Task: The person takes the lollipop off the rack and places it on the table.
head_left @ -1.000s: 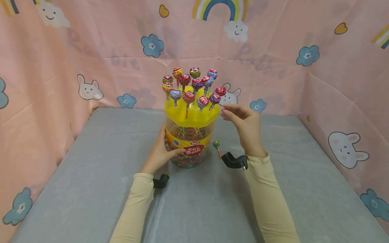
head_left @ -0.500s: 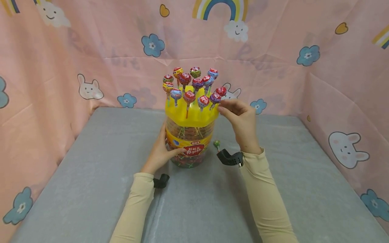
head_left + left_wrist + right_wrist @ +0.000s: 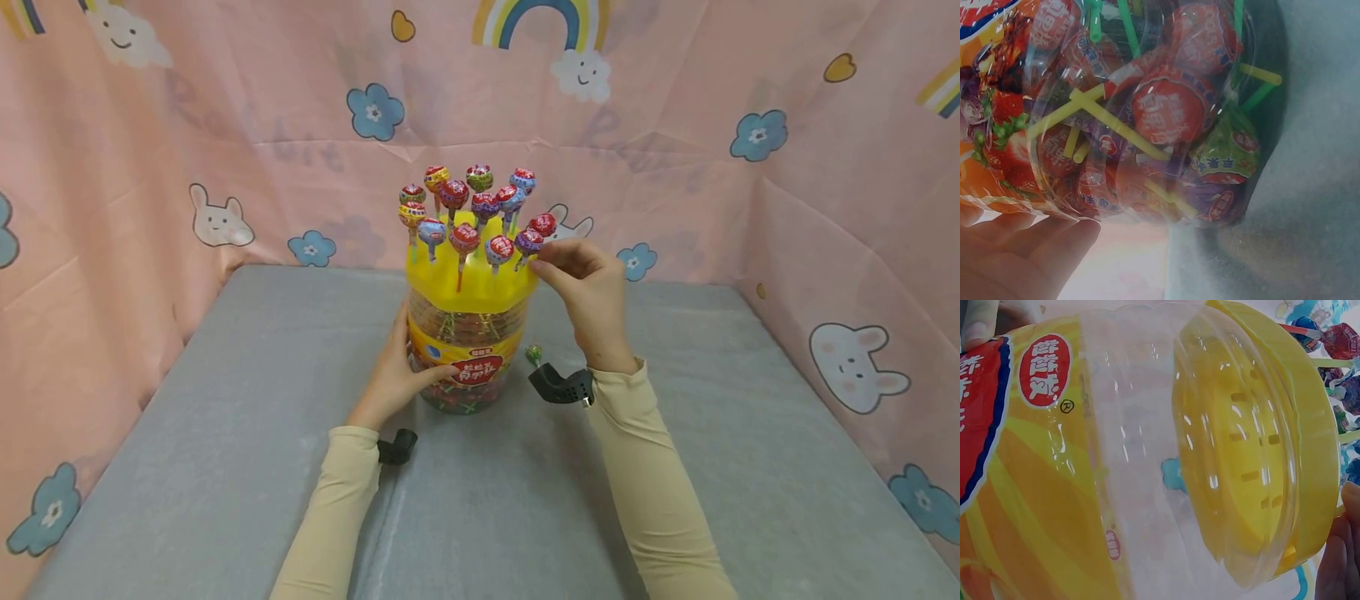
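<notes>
A clear plastic candy jar [image 3: 468, 333] with a yellow lid [image 3: 465, 287] stands upright on the table. Several wrapped lollipops [image 3: 465, 239] stick up from the lid. My left hand [image 3: 393, 362] grips the jar's left side, thumb across the label; its fingers [image 3: 1054, 250] show along the jar wall in the left wrist view. At the lid's right edge, my right hand [image 3: 588, 292] pinches what looks like a thin lollipop stick, mostly hidden by the fingers. Just above those fingertips are a red lollipop [image 3: 542, 225] and a purple one. Through the clear wall, the right wrist view shows slots under the lid.
A green-wrapped lollipop [image 3: 533, 355] lies on the grey table [image 3: 247, 467], right of the jar, partly behind the right wrist camera [image 3: 561, 385]. Pink printed curtains [image 3: 300, 92] close off the back and sides. More lollipops [image 3: 1169, 109] lie at the bottom of the jar.
My right hand has moved left, up against the lid's right edge, bringing the thin stick with it. The left hand and jar have stayed in place.
</notes>
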The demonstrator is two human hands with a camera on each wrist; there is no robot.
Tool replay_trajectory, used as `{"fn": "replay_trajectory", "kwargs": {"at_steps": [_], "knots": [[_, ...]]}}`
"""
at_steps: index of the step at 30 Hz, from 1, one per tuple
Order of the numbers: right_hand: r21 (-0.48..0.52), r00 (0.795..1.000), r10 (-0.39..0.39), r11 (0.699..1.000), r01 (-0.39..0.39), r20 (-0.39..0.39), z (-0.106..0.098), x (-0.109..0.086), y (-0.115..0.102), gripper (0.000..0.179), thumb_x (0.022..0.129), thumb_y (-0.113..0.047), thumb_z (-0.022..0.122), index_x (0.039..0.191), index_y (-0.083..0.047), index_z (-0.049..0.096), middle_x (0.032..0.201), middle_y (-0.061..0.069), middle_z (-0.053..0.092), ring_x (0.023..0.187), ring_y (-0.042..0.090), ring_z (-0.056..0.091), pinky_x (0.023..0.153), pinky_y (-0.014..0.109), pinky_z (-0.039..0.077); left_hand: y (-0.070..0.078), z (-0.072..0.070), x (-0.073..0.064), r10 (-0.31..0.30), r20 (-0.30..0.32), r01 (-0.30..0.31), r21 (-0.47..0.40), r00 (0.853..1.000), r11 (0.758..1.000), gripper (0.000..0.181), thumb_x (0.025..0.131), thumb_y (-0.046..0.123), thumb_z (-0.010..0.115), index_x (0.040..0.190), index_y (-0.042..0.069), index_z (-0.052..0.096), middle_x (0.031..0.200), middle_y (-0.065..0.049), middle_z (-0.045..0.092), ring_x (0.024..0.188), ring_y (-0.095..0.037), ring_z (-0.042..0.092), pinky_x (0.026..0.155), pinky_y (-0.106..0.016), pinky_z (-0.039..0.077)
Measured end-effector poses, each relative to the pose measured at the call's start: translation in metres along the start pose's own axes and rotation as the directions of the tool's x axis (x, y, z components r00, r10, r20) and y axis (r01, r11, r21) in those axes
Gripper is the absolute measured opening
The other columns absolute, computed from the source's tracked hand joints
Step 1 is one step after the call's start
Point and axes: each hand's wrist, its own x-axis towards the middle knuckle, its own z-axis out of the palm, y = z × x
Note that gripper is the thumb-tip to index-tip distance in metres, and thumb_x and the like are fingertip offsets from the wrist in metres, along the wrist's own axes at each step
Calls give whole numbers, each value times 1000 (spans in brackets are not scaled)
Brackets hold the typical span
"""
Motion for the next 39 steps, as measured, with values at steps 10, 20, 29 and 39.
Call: {"fn": "replay_trajectory", "kwargs": {"at_steps": [10,20,29,39], "knots": [[34,999,-30,999,31,-29,2,2,0,13,86,-1,68,96,7,67,90,3,66,83,20,63,81,28,53,0,0,0,-13,4,13,-3,1000,1000,110,78,26,78,152,31,-3,153,-7,20,136,-32,29,108,-54,27],[252,995,-48,965,69,-87,-8,2,12,19,84,7,66,84,-11,71,83,2,65,73,16,63,75,28,55,1,-1,0,-15,0,15,14,1000,1000,110,78,27,78,152,31,-4,154,-7,19,136,-32,30,108,-52,28],[219,994,59,975,-38,-88,-29,-13,41,4,83,4,68,87,6,67,82,5,65,69,15,62,71,28,55,2,-1,-1,-17,-2,17,11,1000,1000,110,78,28,79,152,31,-3,152,-7,23,133,-31,33,106,-52,31],[32,940,341,940,-341,-6,-51,-33,89,32,86,-8,70,103,18,61,81,-1,66,72,11,63,73,24,55,2,-1,-1,-28,-4,28,1,1000,1000,110,78,29,79,152,31,-2,152,-7,24,134,-31,32,107,-53,30]]}}
